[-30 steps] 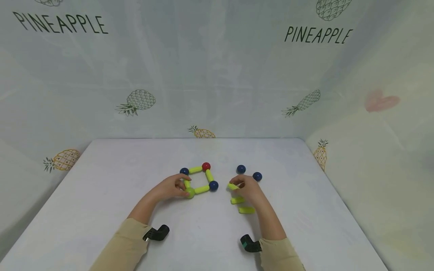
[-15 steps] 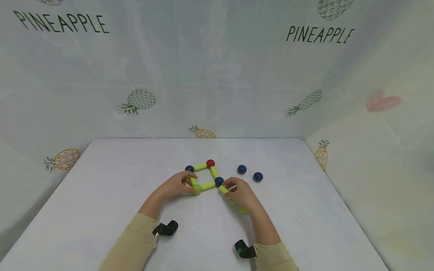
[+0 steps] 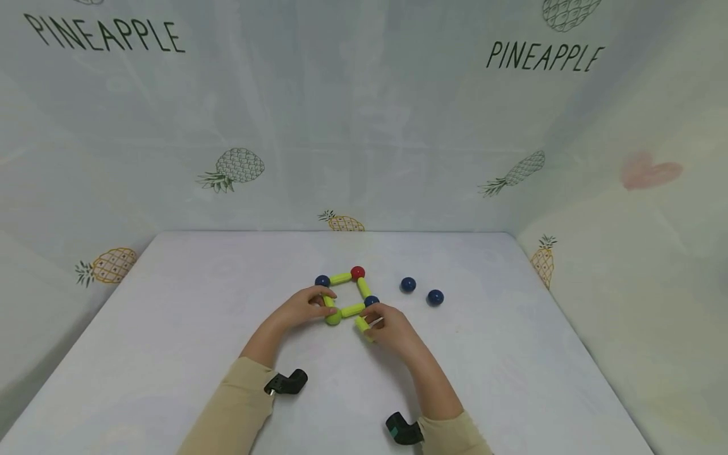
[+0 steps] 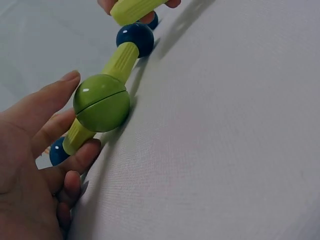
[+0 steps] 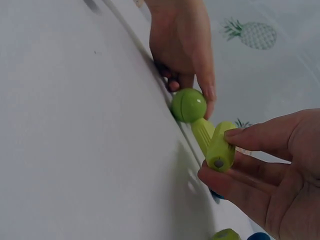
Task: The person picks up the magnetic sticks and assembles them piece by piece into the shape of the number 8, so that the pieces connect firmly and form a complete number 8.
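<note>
Four-sided and flat, a frame of yellow-green magnetic sticks (image 3: 353, 310) has a red ball (image 3: 357, 273), a green ball (image 3: 333, 317) and two blue balls (image 3: 322, 281) at its corners. My left hand (image 3: 297, 308) grips its left side, thumb against the green ball and fingers round the stick (image 4: 79, 136) beside it. Between thumb and fingers my right hand (image 3: 396, 331) pinches a separate stick (image 5: 221, 147), a grey dot on its end. This stick is tilted close by the frame's near right corner, where the fingers overlap the blue ball (image 3: 371, 300).
Two loose blue balls (image 3: 408, 285) lie on the white tabletop (image 3: 483, 366) right of the frame. Another stick (image 5: 226, 235) shows at the bottom of the right wrist view. A pineapple-print cloth (image 3: 421, 139) hangs behind the table.
My right hand has carried its stick leftward to the frame's near right corner. With my left hand on it, the frame has shifted right and slightly away. The loose sticks are now hidden in the head view.
</note>
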`<state>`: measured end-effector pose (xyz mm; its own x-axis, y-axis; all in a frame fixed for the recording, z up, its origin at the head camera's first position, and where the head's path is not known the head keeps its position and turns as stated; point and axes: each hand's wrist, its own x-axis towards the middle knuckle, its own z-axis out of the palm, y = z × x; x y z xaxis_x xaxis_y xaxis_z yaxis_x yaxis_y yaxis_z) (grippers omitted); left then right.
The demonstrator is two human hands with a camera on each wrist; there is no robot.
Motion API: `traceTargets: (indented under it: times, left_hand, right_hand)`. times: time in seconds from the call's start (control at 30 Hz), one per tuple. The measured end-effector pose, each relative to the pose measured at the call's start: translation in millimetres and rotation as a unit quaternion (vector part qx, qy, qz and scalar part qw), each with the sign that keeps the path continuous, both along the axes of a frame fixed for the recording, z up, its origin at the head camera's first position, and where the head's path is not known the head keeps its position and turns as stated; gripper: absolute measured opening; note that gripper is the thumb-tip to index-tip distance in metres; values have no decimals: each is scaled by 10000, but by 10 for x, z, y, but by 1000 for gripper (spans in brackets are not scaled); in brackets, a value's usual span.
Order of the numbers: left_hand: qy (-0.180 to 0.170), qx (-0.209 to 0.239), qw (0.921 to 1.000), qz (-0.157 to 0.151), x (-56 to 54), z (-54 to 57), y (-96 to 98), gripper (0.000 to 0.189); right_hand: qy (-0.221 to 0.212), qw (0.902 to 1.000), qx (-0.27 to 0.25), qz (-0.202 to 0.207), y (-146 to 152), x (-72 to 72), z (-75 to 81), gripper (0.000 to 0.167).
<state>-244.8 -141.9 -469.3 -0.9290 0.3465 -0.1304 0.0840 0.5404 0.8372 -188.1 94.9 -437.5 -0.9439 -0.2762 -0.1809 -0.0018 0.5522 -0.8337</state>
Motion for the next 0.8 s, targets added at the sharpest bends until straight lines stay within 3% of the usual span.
traceTargets:
  times: [0.3, 0.57, 0.8]
  left_hand:
    - [-6, 158, 9997, 164, -4, -52, -13, 33]
    - [31, 258, 9992, 294, 29, -66, -23, 47]
    - [46, 315, 9989, 330, 43, -72, -11, 47]
  right_hand:
    - [-340, 9983, -455, 152, -150, 35, -47, 24]
    - [-366, 9981, -467, 168, -245, 32, -80, 23]
    - [-368, 9982, -439, 158, -318, 29, -133, 20]
